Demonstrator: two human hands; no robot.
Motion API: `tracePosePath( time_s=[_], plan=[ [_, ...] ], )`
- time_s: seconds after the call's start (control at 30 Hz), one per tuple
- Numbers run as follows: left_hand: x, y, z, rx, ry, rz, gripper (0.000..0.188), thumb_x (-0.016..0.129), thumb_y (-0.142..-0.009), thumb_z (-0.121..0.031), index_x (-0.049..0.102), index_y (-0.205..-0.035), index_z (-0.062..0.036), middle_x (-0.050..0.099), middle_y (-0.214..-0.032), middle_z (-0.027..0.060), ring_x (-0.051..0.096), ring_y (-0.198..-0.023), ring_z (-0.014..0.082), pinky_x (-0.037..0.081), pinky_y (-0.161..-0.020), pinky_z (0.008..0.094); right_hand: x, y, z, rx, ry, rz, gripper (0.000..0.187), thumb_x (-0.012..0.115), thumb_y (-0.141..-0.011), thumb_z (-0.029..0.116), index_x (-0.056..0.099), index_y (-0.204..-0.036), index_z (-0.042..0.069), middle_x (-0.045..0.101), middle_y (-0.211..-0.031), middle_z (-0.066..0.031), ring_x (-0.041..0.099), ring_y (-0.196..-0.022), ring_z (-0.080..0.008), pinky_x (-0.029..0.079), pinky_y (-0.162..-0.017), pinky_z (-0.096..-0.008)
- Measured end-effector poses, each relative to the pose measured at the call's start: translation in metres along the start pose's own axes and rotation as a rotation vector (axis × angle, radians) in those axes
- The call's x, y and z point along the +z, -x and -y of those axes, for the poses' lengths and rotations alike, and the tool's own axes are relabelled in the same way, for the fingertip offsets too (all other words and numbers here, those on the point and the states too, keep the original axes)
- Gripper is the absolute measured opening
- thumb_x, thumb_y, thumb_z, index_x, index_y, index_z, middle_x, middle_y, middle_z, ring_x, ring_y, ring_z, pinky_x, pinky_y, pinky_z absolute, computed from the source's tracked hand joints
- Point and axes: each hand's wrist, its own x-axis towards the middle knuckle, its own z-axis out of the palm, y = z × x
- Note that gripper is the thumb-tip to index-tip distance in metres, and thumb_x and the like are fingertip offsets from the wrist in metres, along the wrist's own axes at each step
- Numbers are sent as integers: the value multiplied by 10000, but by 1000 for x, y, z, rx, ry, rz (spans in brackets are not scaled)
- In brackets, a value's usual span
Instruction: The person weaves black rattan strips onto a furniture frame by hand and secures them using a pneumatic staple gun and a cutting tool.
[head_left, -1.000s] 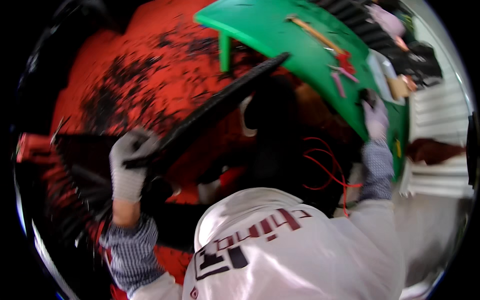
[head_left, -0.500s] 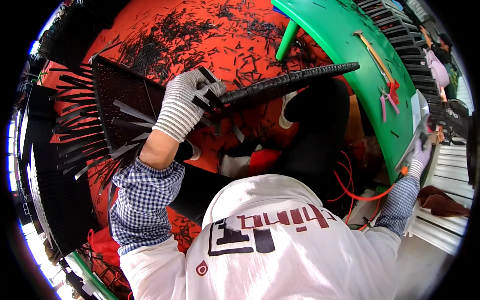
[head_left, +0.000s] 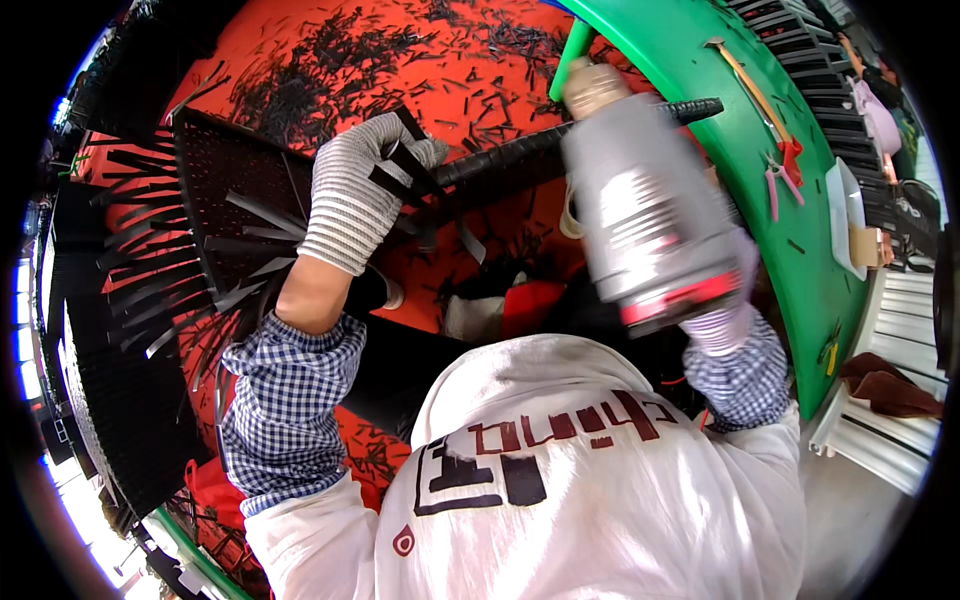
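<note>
1. Closest to me, below both grips, is the worker's white printed shirt (head_left: 590, 510), with blue-and-white checked sleeves (head_left: 285, 400) leading up to each wrist.
2. The right grip (head_left: 728, 312), in a pale striped glove, is closed on a blurred, silver-grey power tool (head_left: 650, 190) with a tan nozzle and a red-and-black rear end; the tool's body hides most of the fingers. It points up and to the left of that grip.
3. The left grip (head_left: 358, 185), in a grey-and-white striped knit glove, is clenched on flat black strips (head_left: 390, 187) that jut out past its fingers.
4. Around the left grip is the black woven piece: a dark panel (head_left: 235, 170) to its left, fringed with loose strips, and a long wrapped rim (head_left: 510, 152) running off to its right, passing behind the tool.
5. Beyond and right of the right grip, the curved green plastic table (head_left: 825, 300) carries a wooden-handled hammer (head_left: 750, 88), pink-handled pliers (head_left: 773, 195) and a white plastic tray (head_left: 841, 215).
6. Farthest, beyond the left grip, black scraps (head_left: 330, 70) litter the red floor (head_left: 285, 25).
</note>
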Motion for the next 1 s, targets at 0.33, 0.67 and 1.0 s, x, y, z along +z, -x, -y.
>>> tracePosePath(
  time_s=[0.33,0.67,1.0],
  plan=[
    [-7,-10,6,131,-169,-38,246,799,-883,-253,711,-806,-36,617,-616,91,550,-579,132,503,-606,335,70,15,17,-422,595,353,556,626,-843,166,565,-1384,55,631,-801,-38,636,-697,-202,523,-640,-337],
    [-15,-13,-2,0,-237,68,343,758,-898,-381,749,-1012,-58,743,-834,73,677,-733,211,547,-750,341,70,19,9,-435,662,326,543,630,-852,167,569,-1377,46,634,-820,-53,638,-708,-206,527,-635,-340],
    [-20,-19,2,291,-600,103,306,627,-973,-424,757,-1077,-168,750,-907,55,722,-873,270,564,-781,368,71,14,6,-462,687,329,538,627,-860,152,561,-1383,49,649,-844,-67,649,-730,-217,534,-651,-338]
  ],
)
